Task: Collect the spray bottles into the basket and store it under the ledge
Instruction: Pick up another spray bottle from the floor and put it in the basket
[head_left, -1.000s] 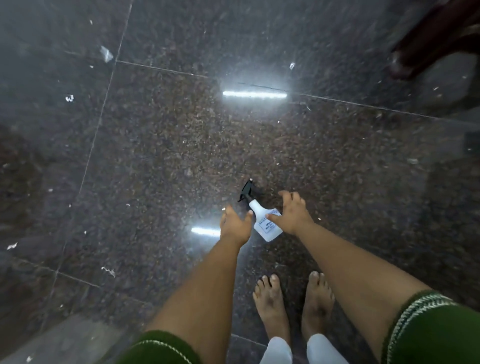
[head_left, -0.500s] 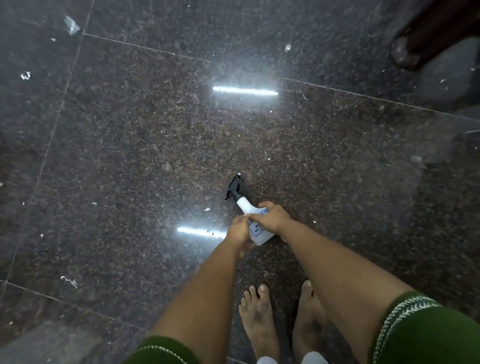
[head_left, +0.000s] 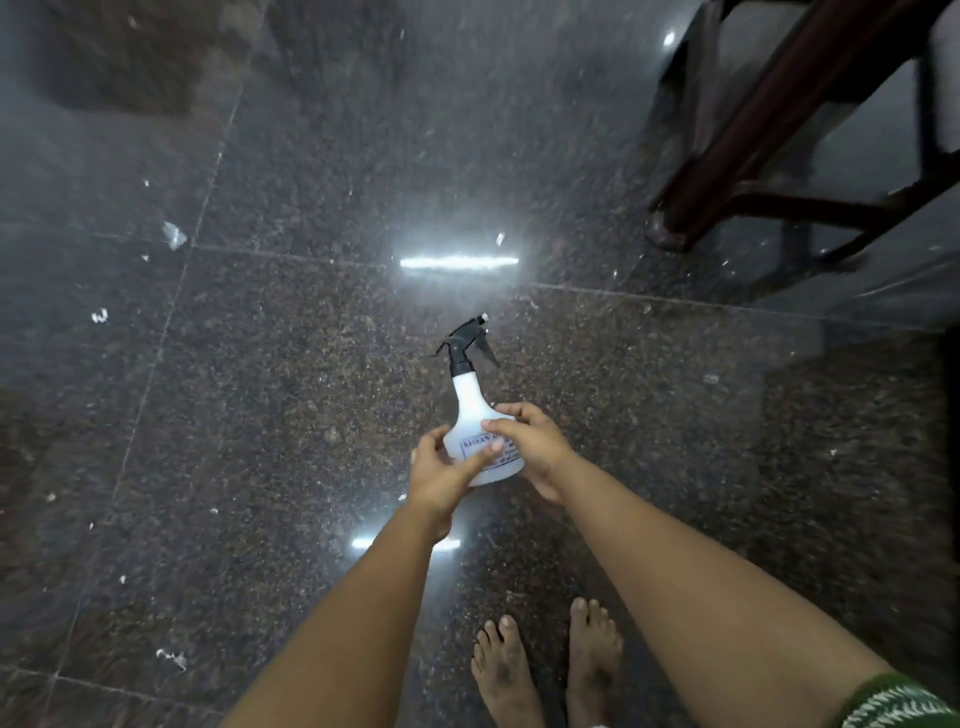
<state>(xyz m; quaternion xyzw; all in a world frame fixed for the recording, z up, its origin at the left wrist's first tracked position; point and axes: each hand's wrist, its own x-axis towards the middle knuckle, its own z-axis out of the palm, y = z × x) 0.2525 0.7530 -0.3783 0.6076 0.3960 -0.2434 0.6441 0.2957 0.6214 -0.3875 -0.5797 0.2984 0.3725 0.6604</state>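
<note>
A white spray bottle with a black trigger head and a blue-printed label is held up above the dark granite floor, nozzle pointing away from me. My left hand grips its lower body from the left, thumb across the label. My right hand clasps it from the right, fingers over the label. No basket or ledge is in view.
Dark brown furniture legs with crossbars stand at the upper right. Small white scraps lie scattered on the floor at the left. My bare feet are at the bottom centre.
Both hands closed on the bottle lying on the floor and lifted it upright. The view tilted up, showing more of the furniture legs at the right.
</note>
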